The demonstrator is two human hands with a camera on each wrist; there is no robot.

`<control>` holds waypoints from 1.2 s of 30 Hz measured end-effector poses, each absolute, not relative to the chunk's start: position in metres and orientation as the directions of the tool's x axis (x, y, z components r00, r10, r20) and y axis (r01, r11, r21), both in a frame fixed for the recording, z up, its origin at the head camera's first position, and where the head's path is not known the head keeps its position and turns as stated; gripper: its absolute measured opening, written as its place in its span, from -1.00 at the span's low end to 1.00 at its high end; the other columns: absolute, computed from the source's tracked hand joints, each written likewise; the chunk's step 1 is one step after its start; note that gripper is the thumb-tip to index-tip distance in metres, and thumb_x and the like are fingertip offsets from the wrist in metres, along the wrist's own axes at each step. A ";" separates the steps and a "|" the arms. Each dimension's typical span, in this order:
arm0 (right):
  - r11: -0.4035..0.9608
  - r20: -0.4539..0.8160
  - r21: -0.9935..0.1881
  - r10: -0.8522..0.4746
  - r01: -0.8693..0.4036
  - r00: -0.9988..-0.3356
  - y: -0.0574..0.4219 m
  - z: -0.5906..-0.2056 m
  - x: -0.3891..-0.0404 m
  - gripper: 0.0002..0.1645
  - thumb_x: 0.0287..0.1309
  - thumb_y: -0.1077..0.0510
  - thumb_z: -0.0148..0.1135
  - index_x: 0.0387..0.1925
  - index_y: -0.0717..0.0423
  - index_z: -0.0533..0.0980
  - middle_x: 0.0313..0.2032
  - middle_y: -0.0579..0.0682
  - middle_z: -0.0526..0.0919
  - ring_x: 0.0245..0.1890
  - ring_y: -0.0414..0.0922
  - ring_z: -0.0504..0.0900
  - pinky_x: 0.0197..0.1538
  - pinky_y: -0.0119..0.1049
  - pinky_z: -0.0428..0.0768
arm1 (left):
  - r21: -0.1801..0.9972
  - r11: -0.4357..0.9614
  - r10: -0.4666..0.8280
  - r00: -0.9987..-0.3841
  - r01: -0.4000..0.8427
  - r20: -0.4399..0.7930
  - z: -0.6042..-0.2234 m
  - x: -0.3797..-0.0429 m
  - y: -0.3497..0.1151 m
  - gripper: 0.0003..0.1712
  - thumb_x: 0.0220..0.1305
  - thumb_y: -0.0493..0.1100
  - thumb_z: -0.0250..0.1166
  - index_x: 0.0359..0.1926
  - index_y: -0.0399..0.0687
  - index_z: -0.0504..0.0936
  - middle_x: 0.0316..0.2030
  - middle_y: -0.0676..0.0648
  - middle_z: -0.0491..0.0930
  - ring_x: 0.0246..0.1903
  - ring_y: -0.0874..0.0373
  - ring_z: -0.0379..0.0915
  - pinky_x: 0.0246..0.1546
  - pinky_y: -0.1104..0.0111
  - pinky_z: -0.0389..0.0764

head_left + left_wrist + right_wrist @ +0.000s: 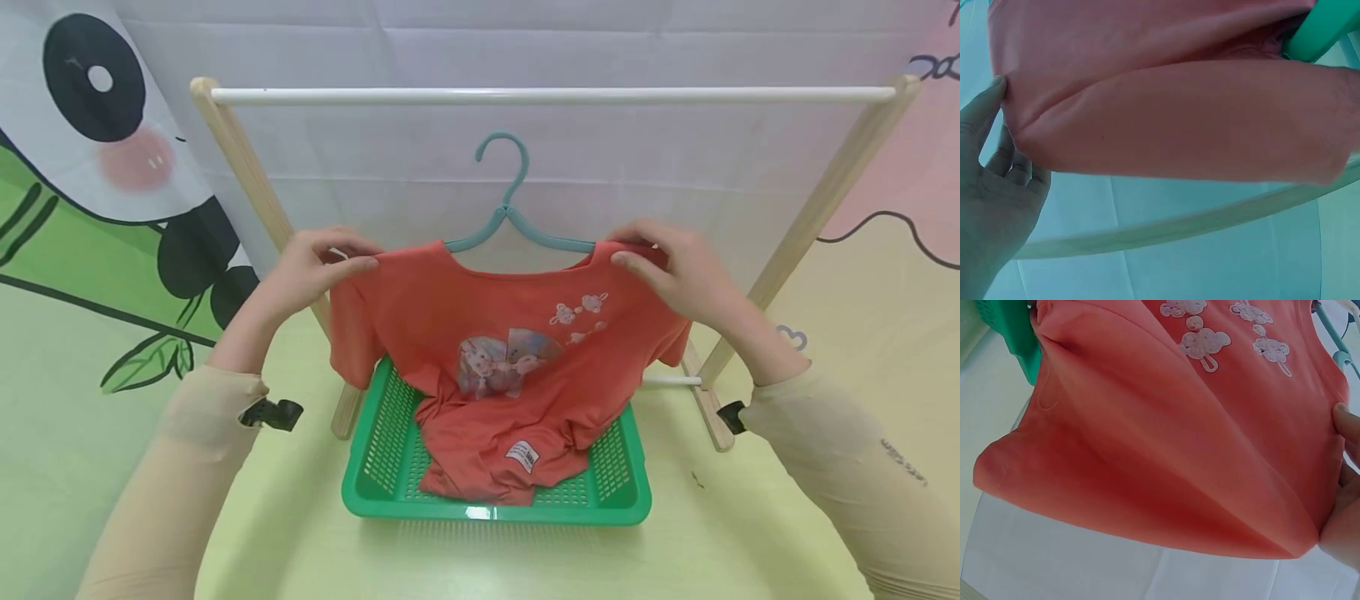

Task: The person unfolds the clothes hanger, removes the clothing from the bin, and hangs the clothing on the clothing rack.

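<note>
A coral-red T-shirt (495, 300) with a printed picture and white floral trims hangs stretched between both hands. Inside its neck is a blue-green clothes hanger (517, 179); the hook and inner arms show, while the outer ends are hidden in the cloth. At the left shoulder, my left hand (311, 267) pinches the fabric between thumb and fingers. My right hand (675, 271) pinches the opposite shoulder the same way. Both sleeves droop outside the hands, as the sleeve (1179, 125) does in the left wrist view. The shirt's lower part lies bunched in a green basket (495, 512).
Behind the shirt stands a rack with a white rail (555, 97) and wooden legs (251, 167). The hanger's hook is below the rail, apart from it. A pale yellow-green tabletop (300, 533) carries the basket and rack. A printed cloth backdrop (420, 50) closes off the rear.
</note>
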State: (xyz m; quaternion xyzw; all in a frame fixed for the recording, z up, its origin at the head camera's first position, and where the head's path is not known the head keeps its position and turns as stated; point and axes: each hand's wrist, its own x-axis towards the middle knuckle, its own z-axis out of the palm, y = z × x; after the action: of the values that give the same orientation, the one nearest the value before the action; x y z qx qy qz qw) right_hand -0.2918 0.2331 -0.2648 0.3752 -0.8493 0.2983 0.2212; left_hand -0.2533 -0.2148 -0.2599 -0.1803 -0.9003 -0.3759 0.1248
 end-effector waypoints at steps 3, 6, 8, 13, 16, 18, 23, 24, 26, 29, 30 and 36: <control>0.547 0.610 -0.325 -0.503 -0.772 -0.613 0.235 -0.261 -0.291 -0.74 0.24 0.23 0.30 -0.03 0.14 0.61 -0.15 0.00 0.72 -0.12 -0.16 0.60 -0.01 -0.60 0.41 | 0.640 0.637 0.212 -0.896 0.429 0.390 -0.260 -0.253 -0.218 -0.75 0.31 -0.17 0.33 -0.01 -0.06 0.73 -0.19 0.34 0.62 -0.17 0.35 0.53 -0.15 0.62 0.53; 0.557 0.610 -0.316 -0.501 -0.768 -0.614 0.235 -0.259 -0.291 -0.74 0.25 0.23 0.30 -0.02 0.14 0.61 -0.15 0.01 0.72 -0.15 -0.19 0.58 -0.04 -0.58 0.41 | 0.642 0.619 0.193 -0.880 0.452 0.434 -0.258 -0.252 -0.219 -0.76 0.31 -0.20 0.32 -0.03 -0.11 0.74 -0.21 0.33 0.62 -0.17 0.35 0.54 -0.14 0.63 0.54; 0.562 0.608 -0.312 -0.501 -0.766 -0.616 0.236 -0.259 -0.290 -0.74 0.23 0.24 0.31 -0.03 0.14 0.62 -0.15 0.00 0.72 -0.18 -0.25 0.55 -0.08 -0.57 0.41 | 0.637 0.612 0.179 -0.866 0.469 0.467 -0.255 -0.251 -0.219 -0.77 0.30 -0.22 0.33 -0.04 -0.13 0.74 -0.23 0.33 0.62 -0.18 0.35 0.53 -0.13 0.64 0.53; 0.561 0.604 -0.314 -0.504 -0.766 -0.617 0.239 -0.259 -0.291 -0.74 0.21 0.24 0.34 -0.04 0.11 0.64 -0.16 -0.02 0.72 -0.19 -0.44 0.50 -0.09 -0.60 0.41 | 0.617 0.619 0.164 -0.848 0.486 0.504 -0.253 -0.250 -0.221 -0.78 0.29 -0.23 0.34 -0.06 -0.16 0.74 -0.26 0.35 0.61 -0.19 0.37 0.51 -0.13 0.66 0.50; 0.555 0.615 -0.319 -0.495 -0.768 -0.613 0.240 -0.259 -0.290 -0.72 0.22 0.23 0.33 -0.02 0.10 0.64 -0.15 -0.02 0.73 -0.17 -0.46 0.50 -0.06 -0.63 0.41 | 0.613 0.627 0.183 -0.856 0.480 0.483 -0.255 -0.249 -0.222 -0.76 0.29 -0.24 0.33 -0.04 -0.13 0.74 -0.23 0.33 0.60 -0.15 0.36 0.50 -0.11 0.66 0.50; 0.555 0.626 -0.319 -0.485 -0.768 -0.611 0.241 -0.258 -0.289 -0.72 0.23 0.22 0.32 -0.01 0.08 0.64 -0.15 -0.03 0.73 -0.15 -0.46 0.51 -0.03 -0.64 0.40 | 0.619 0.633 0.196 -0.870 0.464 0.453 -0.257 -0.248 -0.223 -0.74 0.30 -0.22 0.33 0.01 -0.08 0.72 -0.19 0.32 0.59 -0.12 0.36 0.50 -0.09 0.66 0.51; 0.542 0.663 -0.305 -0.470 -0.783 -0.583 0.242 -0.253 -0.287 -0.71 0.22 0.25 0.32 -0.01 0.08 0.64 -0.15 -0.01 0.73 -0.15 -0.47 0.51 -0.01 -0.65 0.38 | 0.659 0.641 0.171 -0.910 0.394 0.377 -0.264 -0.247 -0.228 -0.69 0.32 -0.16 0.32 0.08 -0.03 0.68 -0.14 0.34 0.60 -0.09 0.40 0.52 -0.08 0.67 0.52; 0.535 0.670 -0.301 -0.470 -0.789 -0.574 0.242 -0.252 -0.286 -0.71 0.21 0.26 0.33 -0.02 0.09 0.64 -0.16 -0.01 0.73 -0.16 -0.49 0.50 -0.02 -0.65 0.38 | 0.667 0.640 0.159 -0.915 0.381 0.370 -0.265 -0.247 -0.229 -0.68 0.32 -0.15 0.32 0.08 -0.04 0.68 -0.15 0.34 0.60 -0.09 0.40 0.53 -0.08 0.66 0.52; 0.525 0.682 -0.299 -0.466 -0.796 -0.564 0.243 -0.250 -0.285 -0.71 0.20 0.27 0.33 -0.03 0.10 0.65 -0.17 -0.01 0.73 -0.16 -0.53 0.50 -0.02 -0.66 0.39 | 0.680 0.638 0.137 -0.922 0.363 0.363 -0.267 -0.247 -0.231 -0.68 0.32 -0.13 0.32 0.08 -0.06 0.67 -0.16 0.34 0.61 -0.11 0.40 0.54 -0.10 0.65 0.52; 0.525 0.691 -0.295 -0.459 -0.798 -0.558 0.243 -0.248 -0.284 -0.72 0.20 0.27 0.33 -0.03 0.10 0.65 -0.17 -0.03 0.73 -0.15 -0.59 0.48 0.00 -0.67 0.38 | 0.685 0.639 0.115 -0.924 0.350 0.365 -0.267 -0.247 -0.232 -0.67 0.33 -0.10 0.32 0.08 -0.05 0.67 -0.17 0.36 0.61 -0.11 0.40 0.54 -0.12 0.65 0.52; 0.527 0.692 -0.293 -0.459 -0.798 -0.557 0.243 -0.247 -0.284 -0.73 0.21 0.27 0.33 -0.04 0.10 0.65 -0.17 -0.03 0.73 -0.15 -0.59 0.47 0.00 -0.66 0.38 | 0.685 0.639 0.110 -0.923 0.349 0.368 -0.267 -0.247 -0.233 -0.67 0.33 -0.10 0.32 0.08 -0.06 0.67 -0.17 0.36 0.61 -0.11 0.41 0.54 -0.12 0.65 0.51; 0.543 0.691 -0.287 -0.453 -0.789 -0.563 0.244 -0.244 -0.282 -0.73 0.23 0.25 0.31 -0.03 0.09 0.64 -0.15 -0.03 0.73 -0.14 -0.58 0.47 0.02 -0.67 0.37 | 0.674 0.641 0.092 -0.909 0.367 0.407 -0.266 -0.243 -0.235 -0.68 0.31 -0.11 0.34 0.06 -0.06 0.69 -0.19 0.37 0.61 -0.12 0.42 0.53 -0.14 0.66 0.53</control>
State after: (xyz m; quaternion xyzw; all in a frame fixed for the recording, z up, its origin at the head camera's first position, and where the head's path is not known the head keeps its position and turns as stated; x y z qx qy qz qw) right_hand -0.2825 0.2436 -0.2439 0.3731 -0.8321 0.2987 0.2813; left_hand -0.2429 -0.2350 -0.2664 -0.1289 -0.8898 -0.4034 0.1703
